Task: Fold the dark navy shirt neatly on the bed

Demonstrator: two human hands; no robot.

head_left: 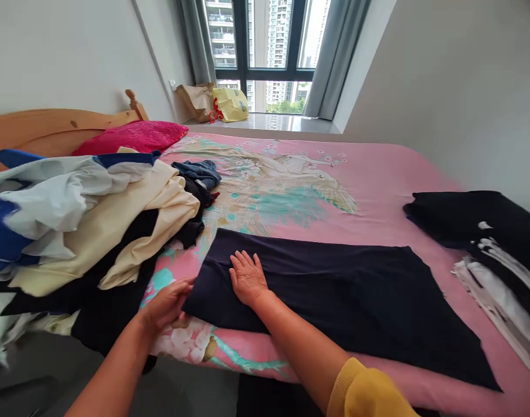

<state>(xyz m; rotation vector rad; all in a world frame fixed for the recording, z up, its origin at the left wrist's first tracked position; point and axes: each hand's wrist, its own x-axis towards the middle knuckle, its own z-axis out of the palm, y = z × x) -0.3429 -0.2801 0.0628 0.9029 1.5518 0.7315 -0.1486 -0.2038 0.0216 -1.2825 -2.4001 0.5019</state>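
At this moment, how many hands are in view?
2: the right hand rests palm-down on the dark garment; the left hand is at the garment's left edge. No other hand shows.

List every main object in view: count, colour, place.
Floral fabric bedsheet: one, pink, across middle
Flat fabric garment: one, navy, bedsheet's front
Rumpled clothes heap: one, white, cream, black, blue, left
Folded clothes stack: one, mostly black, right
Curved wooden headboard: one, tan, far left
Shiny pillow: one, magenta, by headboard
Paper bag: one, brown, windowsill
Soft printed bag: one, yellow, windowsill
Glazed window: one, dark-framed, top centre
Fabric curtains: two, grey, beside window
Fabric sleeve: one, yellow, lower right
Left hand: one, bare, at garment's left end
Right hand: one, bare, flat on garment
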